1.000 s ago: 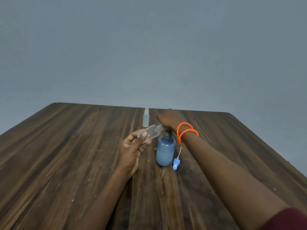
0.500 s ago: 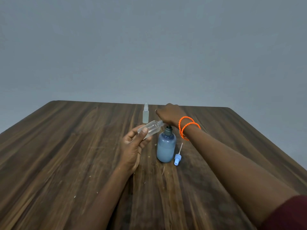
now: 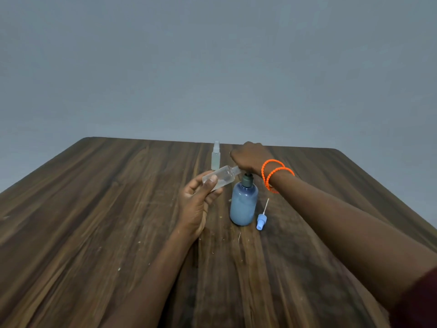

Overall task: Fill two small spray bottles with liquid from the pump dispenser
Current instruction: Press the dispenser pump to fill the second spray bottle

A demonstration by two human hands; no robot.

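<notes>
Fingers [image 3: 214, 179] of left hand [image 3: 196, 207] pinch clear bottle [image 3: 220, 177]; right hand [image 3: 250, 157] curled over pump dispenser [image 3: 243, 204].

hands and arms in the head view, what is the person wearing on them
Both hands, left and right, are bare: no gloves, and no rings that can be made out. The right wrist carries two thin bright orange beaded bracelets. The edge of a dark maroon sleeve shows at the lower right corner, high on the right arm. The left forearm is uncovered as far as the view shows.

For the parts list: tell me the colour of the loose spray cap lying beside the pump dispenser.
Light blue spray cap with a white dip tube; head view.
</notes>
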